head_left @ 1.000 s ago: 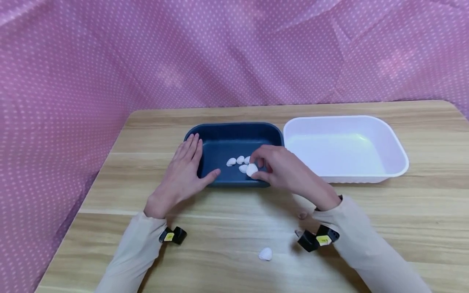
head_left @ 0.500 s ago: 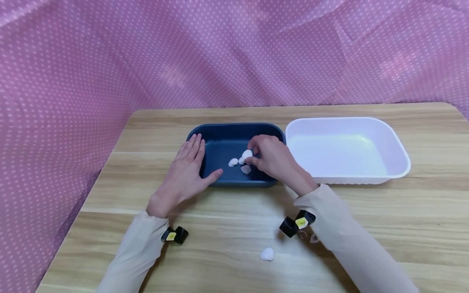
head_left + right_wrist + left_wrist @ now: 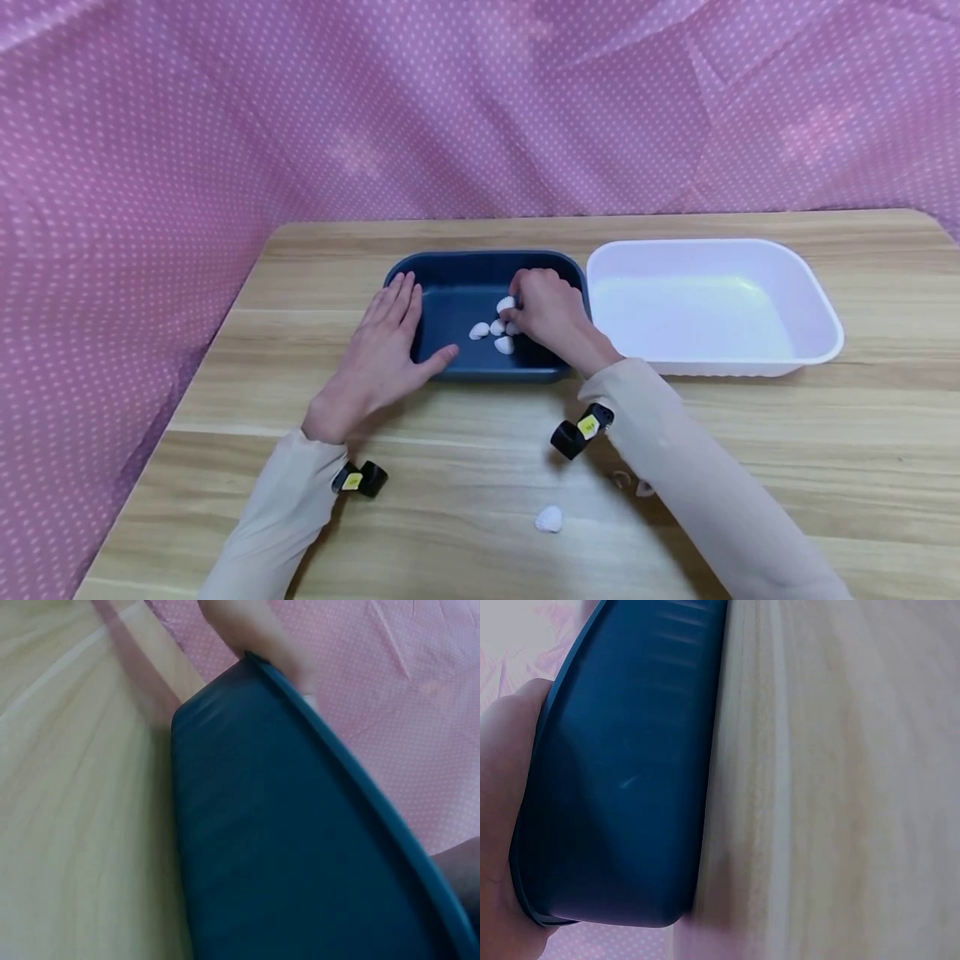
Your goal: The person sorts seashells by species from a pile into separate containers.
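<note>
A dark blue tray (image 3: 465, 367) stands on the wooden table, with several small white seashells (image 3: 479, 331) lying on its floor toward the right. My left hand (image 3: 378, 342) rests with straight fingers over the tray's left rim, the thumb reaching across the front corner. Inside the tray's right half, my right hand (image 3: 553, 312) pinches a white seashell (image 3: 506, 305) between thumb and fingers, just above the others. In both wrist views the tray's outer wall (image 3: 622, 780) fills much of the picture and hides the shells.
A white tray (image 3: 712, 367) stands right beside the blue one. One white shell (image 3: 549, 519) lies on the table in front, and two small pale pieces (image 3: 622, 480) lie near the right sleeve (image 3: 697, 450). A pink dotted cloth (image 3: 480, 108) hangs behind the table.
My right hand has moved left and farther back within the blue tray, carrying the pinched shell toward the back of the shell group. My left hand has stayed on the rim.
</note>
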Action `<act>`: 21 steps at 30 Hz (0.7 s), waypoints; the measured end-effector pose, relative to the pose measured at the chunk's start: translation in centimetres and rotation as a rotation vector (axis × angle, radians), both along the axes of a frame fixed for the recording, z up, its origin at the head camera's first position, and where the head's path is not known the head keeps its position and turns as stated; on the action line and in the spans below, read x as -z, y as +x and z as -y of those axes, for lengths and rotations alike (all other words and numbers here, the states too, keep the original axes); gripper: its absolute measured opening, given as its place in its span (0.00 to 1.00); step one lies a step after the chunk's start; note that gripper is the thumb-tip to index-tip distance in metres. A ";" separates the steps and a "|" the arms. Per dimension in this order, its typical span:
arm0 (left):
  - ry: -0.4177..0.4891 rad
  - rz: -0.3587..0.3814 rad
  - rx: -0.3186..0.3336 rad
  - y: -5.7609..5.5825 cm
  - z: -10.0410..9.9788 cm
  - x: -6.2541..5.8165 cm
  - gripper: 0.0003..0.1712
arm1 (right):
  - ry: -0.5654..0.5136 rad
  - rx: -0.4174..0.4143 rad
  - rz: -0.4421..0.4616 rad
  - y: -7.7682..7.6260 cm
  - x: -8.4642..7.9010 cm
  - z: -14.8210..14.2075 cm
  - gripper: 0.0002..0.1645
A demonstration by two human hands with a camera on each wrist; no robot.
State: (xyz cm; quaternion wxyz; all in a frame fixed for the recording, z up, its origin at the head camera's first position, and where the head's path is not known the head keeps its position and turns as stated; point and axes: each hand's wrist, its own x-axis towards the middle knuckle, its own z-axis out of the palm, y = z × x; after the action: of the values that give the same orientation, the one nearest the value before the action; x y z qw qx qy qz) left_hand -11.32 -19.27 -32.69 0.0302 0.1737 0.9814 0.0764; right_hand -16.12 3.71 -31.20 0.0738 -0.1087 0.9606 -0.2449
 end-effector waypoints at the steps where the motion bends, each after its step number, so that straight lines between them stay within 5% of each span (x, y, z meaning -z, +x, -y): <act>1: 0.000 -0.001 0.001 0.0 0.0 0.0 0.60 | 0.007 0.004 0.008 -0.1 0.1 0.1 0.16; 15: 0.005 -0.017 0.004 0.1 -0.1 -0.1 0.59 | 0.040 0.016 0.034 -0.7 0.4 0.3 0.15; 21: 0.009 -0.008 -0.002 0.1 0.0 -0.2 0.59 | 0.023 0.000 -0.050 0.0 -0.6 -0.3 0.16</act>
State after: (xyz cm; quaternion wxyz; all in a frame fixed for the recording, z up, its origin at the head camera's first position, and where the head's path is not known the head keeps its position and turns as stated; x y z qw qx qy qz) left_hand -11.20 -19.24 -32.54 0.0254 0.1732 0.9813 0.0800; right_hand -16.09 4.05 -30.59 0.0511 -0.1141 0.9649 -0.2308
